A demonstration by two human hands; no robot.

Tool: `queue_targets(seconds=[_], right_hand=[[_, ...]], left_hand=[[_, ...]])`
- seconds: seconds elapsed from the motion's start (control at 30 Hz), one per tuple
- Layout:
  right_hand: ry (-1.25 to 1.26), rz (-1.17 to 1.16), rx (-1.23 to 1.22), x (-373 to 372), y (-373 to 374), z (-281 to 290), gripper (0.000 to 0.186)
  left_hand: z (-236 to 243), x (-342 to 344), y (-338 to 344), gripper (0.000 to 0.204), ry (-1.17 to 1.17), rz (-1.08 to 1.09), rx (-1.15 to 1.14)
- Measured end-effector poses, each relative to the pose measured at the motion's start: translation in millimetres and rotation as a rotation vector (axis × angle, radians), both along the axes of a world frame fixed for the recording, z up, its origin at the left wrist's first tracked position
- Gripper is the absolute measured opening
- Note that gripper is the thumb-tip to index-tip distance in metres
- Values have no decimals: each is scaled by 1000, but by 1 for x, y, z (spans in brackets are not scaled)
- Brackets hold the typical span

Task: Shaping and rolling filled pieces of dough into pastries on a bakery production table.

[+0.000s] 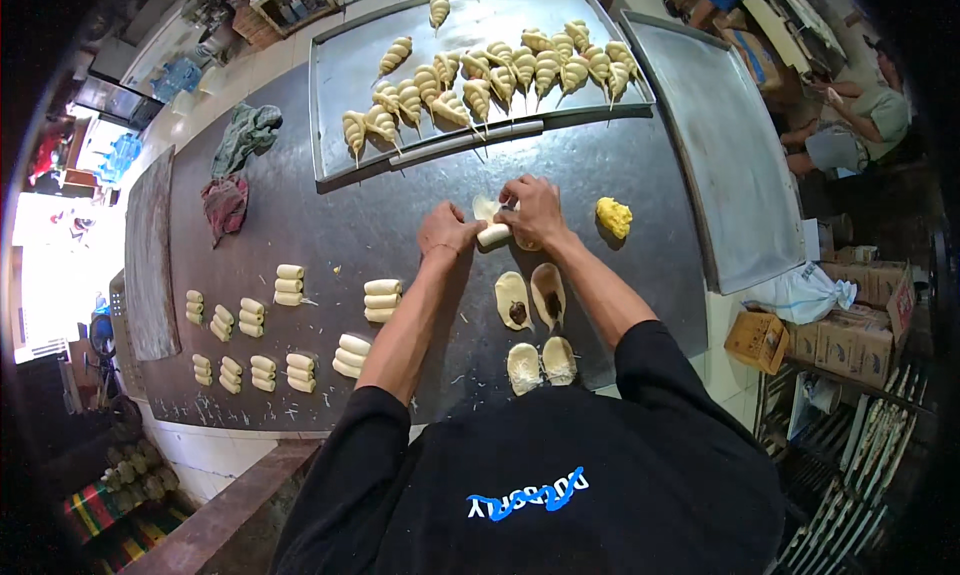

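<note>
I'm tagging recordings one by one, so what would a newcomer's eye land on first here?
Probably the ridged, cone-shaped dough pieces clustered on the metal tray at the far side of the dark table. Next, the left hand and right hand at a partly rolled strip of pale dough near the middle, with a bright yellow lump to their right.

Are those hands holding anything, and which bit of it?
Yes, a partly rolled dough piece: the left hand has fingers at the roll's left end, the right hand at its right end.
</note>
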State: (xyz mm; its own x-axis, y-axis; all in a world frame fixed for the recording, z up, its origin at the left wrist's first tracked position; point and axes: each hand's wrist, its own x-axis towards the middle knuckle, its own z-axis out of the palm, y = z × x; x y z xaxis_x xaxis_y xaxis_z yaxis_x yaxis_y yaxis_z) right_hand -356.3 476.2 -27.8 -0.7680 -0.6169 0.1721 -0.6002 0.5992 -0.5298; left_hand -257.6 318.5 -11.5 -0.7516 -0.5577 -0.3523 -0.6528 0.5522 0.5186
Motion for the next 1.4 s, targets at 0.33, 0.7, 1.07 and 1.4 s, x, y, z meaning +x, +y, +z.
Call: queue_targets(seconds=[0.33,0.7,1.07,1.4], right_hand=[[108,120,-184,-25,-21,-8,11],[-88,416,-212,-45,-28,-7,23],[-266,549,118,-3,-30,10,48],[-110,-197,224,81,65,16,114]], left_hand=[[-28,-36,-7,16,443,-135,-253],[-34,-32,-45,22,482,-75,101],[-42,70,-23,31,497,83,310],[-34,96,50,105,217,-129,-222]])
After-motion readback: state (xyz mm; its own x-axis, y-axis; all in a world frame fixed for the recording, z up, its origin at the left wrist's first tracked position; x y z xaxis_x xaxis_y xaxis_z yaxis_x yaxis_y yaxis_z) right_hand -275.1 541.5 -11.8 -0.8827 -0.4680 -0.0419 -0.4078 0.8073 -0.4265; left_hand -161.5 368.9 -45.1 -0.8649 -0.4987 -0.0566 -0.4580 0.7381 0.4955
